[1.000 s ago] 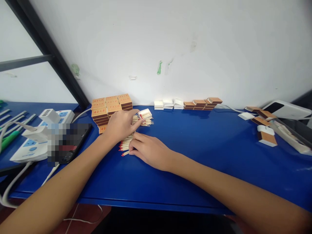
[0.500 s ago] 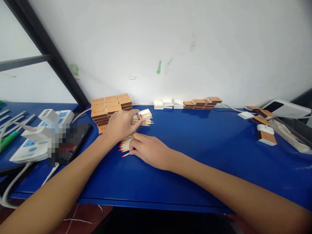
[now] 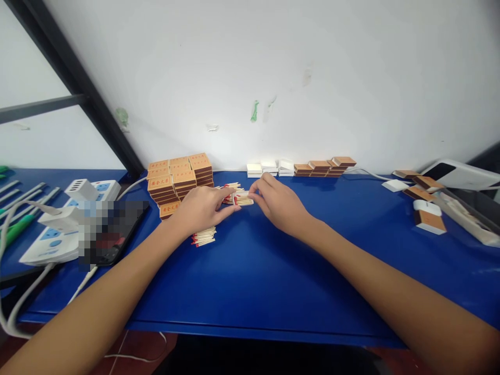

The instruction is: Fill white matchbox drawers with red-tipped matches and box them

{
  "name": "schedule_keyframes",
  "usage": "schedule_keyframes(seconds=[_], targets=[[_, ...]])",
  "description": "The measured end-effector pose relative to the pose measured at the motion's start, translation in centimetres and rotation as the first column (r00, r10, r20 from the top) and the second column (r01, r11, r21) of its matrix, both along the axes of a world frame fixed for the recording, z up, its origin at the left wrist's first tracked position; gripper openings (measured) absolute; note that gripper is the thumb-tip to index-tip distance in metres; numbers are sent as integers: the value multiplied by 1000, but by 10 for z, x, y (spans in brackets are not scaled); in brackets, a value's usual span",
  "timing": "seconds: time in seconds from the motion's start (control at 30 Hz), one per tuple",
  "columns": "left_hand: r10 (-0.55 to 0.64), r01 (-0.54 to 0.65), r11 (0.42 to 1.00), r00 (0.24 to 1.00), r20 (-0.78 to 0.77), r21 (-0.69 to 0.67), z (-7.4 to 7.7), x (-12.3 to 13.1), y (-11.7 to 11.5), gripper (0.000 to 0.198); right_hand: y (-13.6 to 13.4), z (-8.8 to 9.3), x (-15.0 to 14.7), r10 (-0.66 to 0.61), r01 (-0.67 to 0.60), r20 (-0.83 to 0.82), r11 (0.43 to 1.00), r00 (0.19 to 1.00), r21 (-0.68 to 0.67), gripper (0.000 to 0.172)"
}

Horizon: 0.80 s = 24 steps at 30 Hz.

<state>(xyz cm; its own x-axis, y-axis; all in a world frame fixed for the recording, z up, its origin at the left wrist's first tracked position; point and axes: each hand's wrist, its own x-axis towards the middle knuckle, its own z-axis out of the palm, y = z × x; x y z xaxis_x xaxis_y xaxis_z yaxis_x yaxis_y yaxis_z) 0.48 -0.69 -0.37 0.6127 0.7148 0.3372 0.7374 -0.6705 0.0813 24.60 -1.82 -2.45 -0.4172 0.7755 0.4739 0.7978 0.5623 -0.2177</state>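
Fairly bright, soft light across blue tabletop point(image 3: 332, 307); wall point(image 3: 351, 78) behind tabletop dimmer high above right end. Diffuse shadow beneath right forearm point(image 3: 375, 281); faint glare near tabletop's right end. Deep dark under front edge. Wide-angle stretching toward tabletop's ends. Matches point(image 3: 204, 237) slightly soft; mosaic over phone point(image 3: 134, 216) at tabletop's left.

There are two hands, the left hand point(image 3: 209, 207) and the right hand point(image 3: 279, 204), and one match tray point(image 3: 242, 198) between them. Two piles of matches point(image 3: 203, 238) lie here, too dense to count singly. The table point(image 3: 273, 291) bears one power strip point(image 3: 39, 252) and one phone point(image 3: 127, 224) at its left edge, three stacks of white trays point(image 3: 269, 167) along its back edge, and four brown matchboxes point(image 3: 430, 221) toward its far right corner.
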Motion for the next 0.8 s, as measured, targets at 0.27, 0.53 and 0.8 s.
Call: schedule_keyframes(seconds=[0.27,0.53,0.8], targets=[[22,-22,1000,995,97,1,0,-2,5,47,0,-5,-3,36,-32,-123,999,992,37,7],[187,-196,979,972,145,53,1,-4,8,40,4,-14,-10,15,-11,-228,1000,974,20,8],[283,-292,955,952,118,61,4,-2,6,44,13,-27,-18,145,-158,-98,978,984,-138,12]])
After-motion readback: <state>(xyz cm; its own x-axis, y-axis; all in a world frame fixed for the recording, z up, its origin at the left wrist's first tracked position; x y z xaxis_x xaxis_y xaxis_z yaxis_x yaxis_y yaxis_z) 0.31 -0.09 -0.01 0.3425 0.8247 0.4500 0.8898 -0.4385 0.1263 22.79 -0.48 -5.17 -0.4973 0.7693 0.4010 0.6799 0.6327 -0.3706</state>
